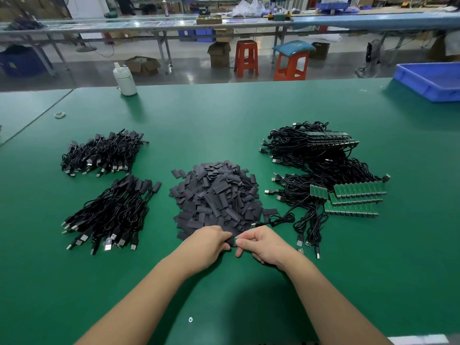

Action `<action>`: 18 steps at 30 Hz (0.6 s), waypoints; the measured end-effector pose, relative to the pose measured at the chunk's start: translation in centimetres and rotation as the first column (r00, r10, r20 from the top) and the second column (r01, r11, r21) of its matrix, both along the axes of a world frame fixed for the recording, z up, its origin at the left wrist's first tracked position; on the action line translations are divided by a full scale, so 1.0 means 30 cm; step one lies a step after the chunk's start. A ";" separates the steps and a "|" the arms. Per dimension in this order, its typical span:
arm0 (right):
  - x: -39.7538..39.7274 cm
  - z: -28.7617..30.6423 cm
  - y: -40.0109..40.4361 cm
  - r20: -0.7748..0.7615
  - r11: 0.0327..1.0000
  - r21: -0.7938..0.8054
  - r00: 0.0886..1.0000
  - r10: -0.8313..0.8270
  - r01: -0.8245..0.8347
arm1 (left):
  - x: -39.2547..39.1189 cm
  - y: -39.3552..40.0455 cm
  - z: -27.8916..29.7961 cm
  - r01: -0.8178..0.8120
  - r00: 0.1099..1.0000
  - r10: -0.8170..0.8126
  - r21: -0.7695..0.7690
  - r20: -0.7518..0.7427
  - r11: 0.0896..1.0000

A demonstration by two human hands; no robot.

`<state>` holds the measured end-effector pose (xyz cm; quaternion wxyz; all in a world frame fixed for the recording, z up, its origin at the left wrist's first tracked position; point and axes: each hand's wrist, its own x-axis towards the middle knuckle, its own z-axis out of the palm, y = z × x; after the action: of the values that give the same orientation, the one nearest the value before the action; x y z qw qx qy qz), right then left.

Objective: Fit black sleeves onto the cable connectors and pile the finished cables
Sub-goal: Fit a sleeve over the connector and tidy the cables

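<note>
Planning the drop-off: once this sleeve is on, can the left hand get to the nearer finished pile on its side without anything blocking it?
Probably yes. Only bare green mat lies between the left hand and the nearer finished pile. The hand currently pinches a black sleeve, so it is busy.

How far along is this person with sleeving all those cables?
Done: two piles of sleeved cables lie at the left. In hand: the left hand holds a black sleeve while the right hand feeds a green connector board into it. Left: a large tangle of unsleeved cables with bare green boards at the right, and a big heap of loose sleeves in the middle. Roughly midway.
</note>
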<state>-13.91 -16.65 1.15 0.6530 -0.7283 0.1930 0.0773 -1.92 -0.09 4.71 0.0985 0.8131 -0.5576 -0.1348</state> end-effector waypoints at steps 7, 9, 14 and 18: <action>-0.008 0.026 0.000 -0.004 0.996 -0.081 0.999 0.047 -0.047 | -0.012 -0.006 0.015 -0.193 0.971 0.179 -0.080 -0.157 0.978; -0.006 0.037 -0.003 -0.009 0.994 -0.079 0.998 0.068 -0.069 | -0.012 0.000 0.017 -0.235 0.952 0.216 -0.068 -0.217 0.970; -0.006 0.071 -0.006 -0.027 0.968 -0.206 0.990 0.141 -0.144 | -0.009 0.012 0.025 -0.187 0.962 0.151 -0.142 -0.229 0.972; 0.000 0.091 -0.003 -0.034 0.963 -0.242 0.993 0.117 -0.122 | -0.008 0.027 0.019 -0.018 0.997 0.028 -0.150 0.068 0.989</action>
<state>-13.89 -16.73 3.89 0.5508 -0.8125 0.1631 0.0992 -2.16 0.72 5.27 0.1409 0.8141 -0.5599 -0.0629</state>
